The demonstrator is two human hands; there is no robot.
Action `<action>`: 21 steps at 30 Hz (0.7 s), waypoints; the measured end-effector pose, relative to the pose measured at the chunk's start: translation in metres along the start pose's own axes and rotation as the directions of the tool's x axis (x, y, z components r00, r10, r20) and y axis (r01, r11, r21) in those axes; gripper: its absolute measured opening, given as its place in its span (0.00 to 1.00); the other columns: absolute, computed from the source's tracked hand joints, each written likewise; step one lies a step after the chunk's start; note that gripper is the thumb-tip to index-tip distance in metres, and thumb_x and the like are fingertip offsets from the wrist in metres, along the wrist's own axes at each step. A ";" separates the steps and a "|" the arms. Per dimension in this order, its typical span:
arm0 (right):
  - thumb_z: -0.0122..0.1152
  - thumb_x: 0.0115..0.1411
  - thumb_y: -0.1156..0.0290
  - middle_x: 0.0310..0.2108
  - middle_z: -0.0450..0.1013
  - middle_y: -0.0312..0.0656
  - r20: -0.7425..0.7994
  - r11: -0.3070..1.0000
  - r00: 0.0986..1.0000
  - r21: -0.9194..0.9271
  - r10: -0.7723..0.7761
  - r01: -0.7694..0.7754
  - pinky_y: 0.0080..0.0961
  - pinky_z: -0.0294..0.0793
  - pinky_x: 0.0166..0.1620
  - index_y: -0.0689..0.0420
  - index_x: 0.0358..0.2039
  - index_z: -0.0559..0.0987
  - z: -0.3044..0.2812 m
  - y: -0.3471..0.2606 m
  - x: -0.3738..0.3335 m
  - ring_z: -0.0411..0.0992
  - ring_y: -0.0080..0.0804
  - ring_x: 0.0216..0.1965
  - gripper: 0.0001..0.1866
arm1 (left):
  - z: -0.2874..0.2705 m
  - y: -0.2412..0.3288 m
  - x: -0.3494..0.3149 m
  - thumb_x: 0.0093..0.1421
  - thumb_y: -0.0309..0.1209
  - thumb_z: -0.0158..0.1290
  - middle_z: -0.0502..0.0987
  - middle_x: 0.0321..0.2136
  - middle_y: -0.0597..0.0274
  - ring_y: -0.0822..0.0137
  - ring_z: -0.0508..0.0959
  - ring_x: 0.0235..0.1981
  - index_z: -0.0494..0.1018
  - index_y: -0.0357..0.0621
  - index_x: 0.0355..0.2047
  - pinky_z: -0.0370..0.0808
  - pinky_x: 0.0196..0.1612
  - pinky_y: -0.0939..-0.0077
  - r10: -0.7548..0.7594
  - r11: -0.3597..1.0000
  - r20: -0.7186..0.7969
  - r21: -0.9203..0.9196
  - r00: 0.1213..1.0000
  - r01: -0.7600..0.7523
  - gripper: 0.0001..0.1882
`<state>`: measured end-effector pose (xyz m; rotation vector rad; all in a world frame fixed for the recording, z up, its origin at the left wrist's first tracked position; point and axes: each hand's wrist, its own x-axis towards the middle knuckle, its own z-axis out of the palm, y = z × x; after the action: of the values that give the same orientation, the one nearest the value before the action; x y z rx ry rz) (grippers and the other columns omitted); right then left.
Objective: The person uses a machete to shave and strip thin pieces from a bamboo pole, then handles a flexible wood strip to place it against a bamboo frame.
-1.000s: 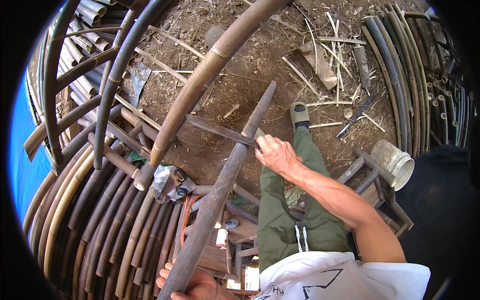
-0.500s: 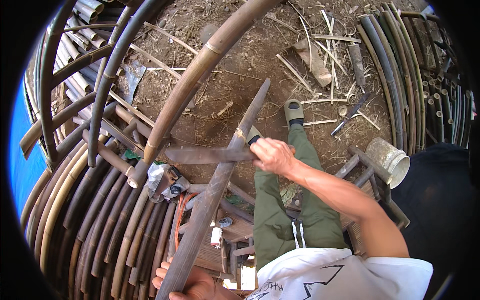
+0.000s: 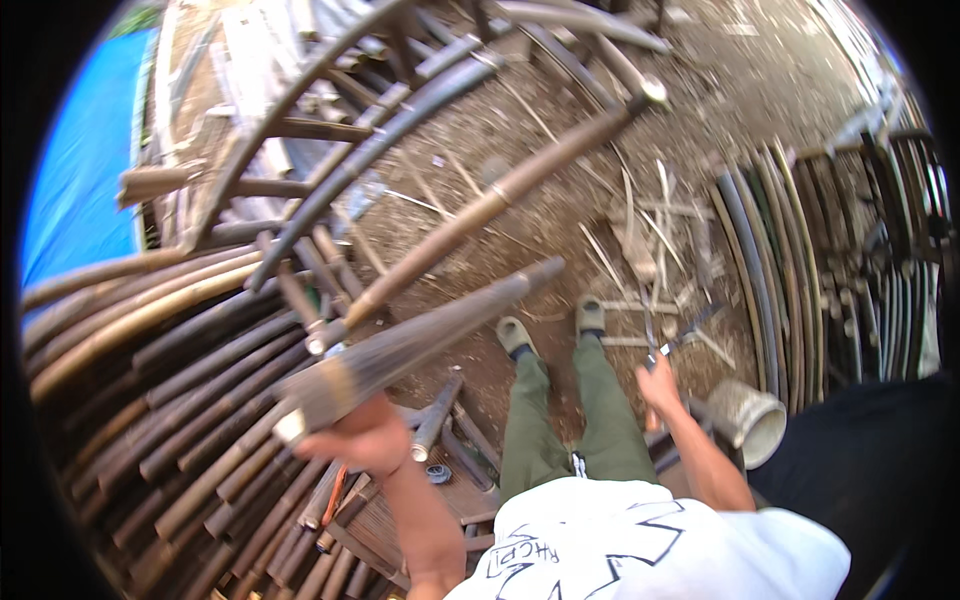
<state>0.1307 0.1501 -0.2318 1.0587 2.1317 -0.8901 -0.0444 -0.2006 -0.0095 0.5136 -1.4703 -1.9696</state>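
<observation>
The left hand is grasping a dark bamboo length from beneath, near its pale cut end, though blur is hiding how far the fingers are closing; the right hand is clenching the handle of a knife, blade pointing away from the person, well apart from the bamboo. The bamboo length is slanting through the air left of the legs, its far end hanging above brown earthen ground that is carrying scattered pale strips. A blue tarp is bordering the workplace at far left. Just beyond the bamboo length, the long bar of a bamboo frame is crossing the space; stacked poles are crowding the left, and upright-looking poles are lining the right. A whitish bucket is lying tilted near the right forearm, beside a dark cloth. Counting, one bamboo length and one knife are being held, while one dark blade, one bucket and two olive shoes are showing; the poles are blurring too much to count.
</observation>
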 end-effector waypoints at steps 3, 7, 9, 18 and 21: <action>0.55 0.60 0.67 0.33 0.75 0.52 -0.027 0.958 0.964 0.112 -0.263 0.265 0.40 0.75 0.40 0.59 0.62 0.62 -0.058 -0.028 -0.059 0.76 0.46 0.34 0.30 | 0.018 0.028 -0.011 0.55 0.70 0.48 0.70 0.46 0.58 0.61 0.73 0.49 0.64 0.40 0.53 0.67 0.57 0.60 0.060 0.985 0.300 -0.175 0.952 -0.007 0.44; 0.56 0.62 0.66 0.24 0.69 0.38 0.110 0.903 0.933 0.313 -0.342 0.294 0.27 0.71 0.23 0.54 0.67 0.58 -0.124 -0.085 -0.111 0.69 0.26 0.19 0.34 | 0.030 0.037 -0.022 0.51 0.71 0.52 0.68 0.40 0.60 0.64 0.71 0.44 0.66 0.39 0.44 0.67 0.53 0.68 -0.053 0.998 0.533 0.016 0.844 0.053 0.44; 0.55 0.63 0.66 0.24 0.70 0.36 0.173 0.886 0.911 0.358 -0.373 0.295 0.25 0.70 0.22 0.56 0.65 0.61 -0.153 -0.130 -0.141 0.68 0.23 0.18 0.31 | 0.027 0.041 -0.024 0.53 0.69 0.52 0.66 0.40 0.61 0.67 0.69 0.45 0.65 0.39 0.44 0.64 0.55 0.70 -0.113 0.993 0.605 0.096 0.788 0.068 0.41; 0.53 0.68 0.63 0.25 0.72 0.37 0.244 0.586 0.559 0.558 -0.793 0.588 0.20 0.73 0.24 0.67 0.56 0.64 -0.207 -0.201 -0.245 0.70 0.19 0.21 0.24 | 0.020 0.061 -0.084 0.53 0.63 0.59 0.63 0.37 0.68 0.78 0.63 0.38 0.61 0.41 0.47 0.63 0.43 0.83 -0.169 0.983 0.598 0.164 0.783 0.087 0.39; 0.54 0.68 0.63 0.25 0.71 0.36 0.375 0.607 0.491 0.615 -0.787 0.504 0.20 0.73 0.24 0.65 0.53 0.66 -0.219 -0.209 -0.259 0.70 0.20 0.21 0.21 | 0.020 0.074 -0.092 0.53 0.64 0.58 0.62 0.37 0.68 0.77 0.63 0.38 0.61 0.42 0.47 0.63 0.42 0.83 -0.294 0.954 0.635 0.248 0.715 0.172 0.39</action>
<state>0.0421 0.1085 0.1548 -0.0564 1.7440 -1.8595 0.0285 -0.1377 0.0616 0.0339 -2.1139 -2.3854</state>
